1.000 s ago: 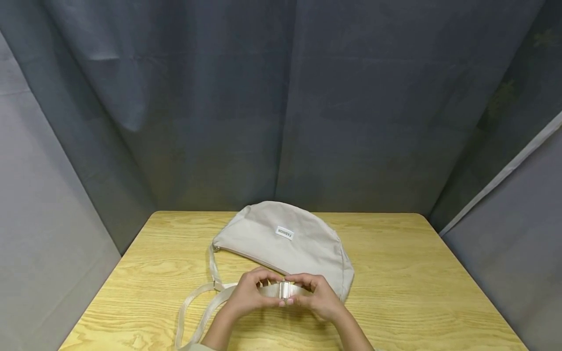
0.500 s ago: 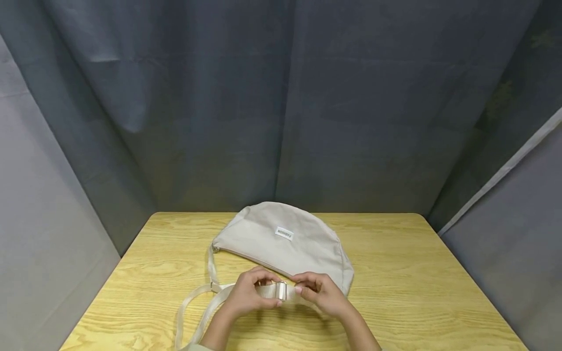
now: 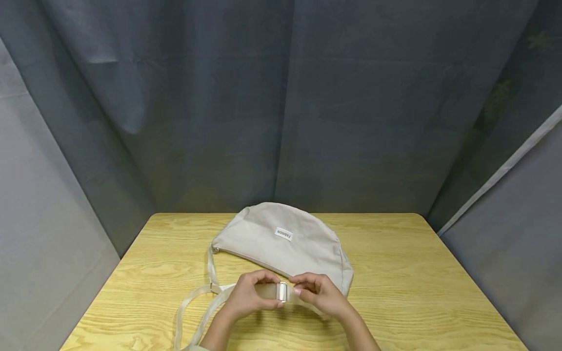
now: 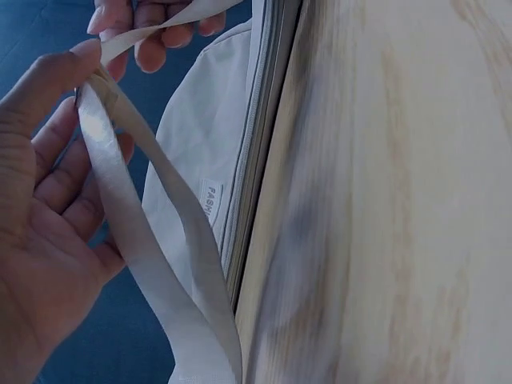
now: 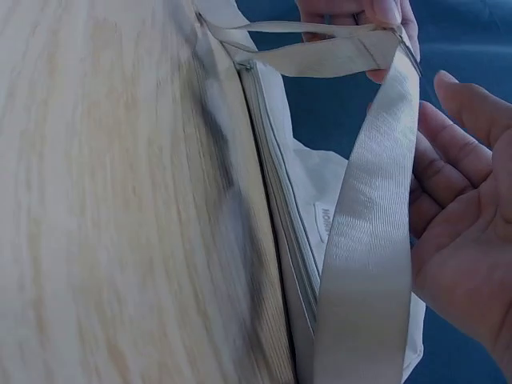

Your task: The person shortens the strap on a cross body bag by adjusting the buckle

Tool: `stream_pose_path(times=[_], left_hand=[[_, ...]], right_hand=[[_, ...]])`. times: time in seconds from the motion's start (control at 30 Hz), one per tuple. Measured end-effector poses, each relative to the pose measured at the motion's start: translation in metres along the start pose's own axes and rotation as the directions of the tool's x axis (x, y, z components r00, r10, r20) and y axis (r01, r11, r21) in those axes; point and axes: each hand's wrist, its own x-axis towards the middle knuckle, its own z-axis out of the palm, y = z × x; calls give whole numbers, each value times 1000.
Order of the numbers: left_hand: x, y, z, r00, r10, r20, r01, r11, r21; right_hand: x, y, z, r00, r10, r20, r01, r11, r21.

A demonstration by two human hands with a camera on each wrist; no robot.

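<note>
A beige fabric bag (image 3: pixel 303 251) with a small white label (image 3: pixel 284 234) lies on the table. Its webbing strap (image 5: pixel 368 224) is raised in front of the bag's zip (image 4: pixel 264 152). My left hand (image 3: pixel 250 296) grips the silvery slider buckle (image 3: pixel 282 292) on the strap, thumb at its near edge and fingertips at its far edge. Just right of the buckle is my right hand (image 3: pixel 322 295). Its bent fingers lie behind the strap, with the thumb standing off from the webbing in the right wrist view.
The wooden table (image 3: pixel 417 282) has rounded far corners. More strap (image 3: pixel 208 312) loops down to the left of the left wrist, past a small ring (image 3: pixel 215 288). A dark curtain (image 3: pixel 219 107) hangs behind the table, with grey panels (image 3: pixel 44 219) at the sides.
My right fingers and thumb have come off the buckle and moved slightly right. The left hand keeps hold of the buckle, which has shifted a little left. The bag stays put.
</note>
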Motion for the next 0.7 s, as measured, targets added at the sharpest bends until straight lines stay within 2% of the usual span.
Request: stream_pose_path(times=[0.17, 0.4, 0.57, 0.7], left_hand=[[-1, 0, -2, 1000, -1, 3, 1, 1000, 14], [-1, 2, -4, 998, 58, -4, -58, 998, 15], [0, -4, -3, 998, 57, -10, -57, 998, 14], [0, -4, -1, 1000, 31, 1, -31, 1000, -3]], right_hand=[[1, 13, 3, 1000, 22, -17, -23, 999, -23], [-5, -11, 5, 999, 20, -41, -25, 994, -108], [-7, -6, 0, 998, 35, -61, -43, 990, -138], [-6, -3, 0, 995, 45, -86, -56, 990, -132]])
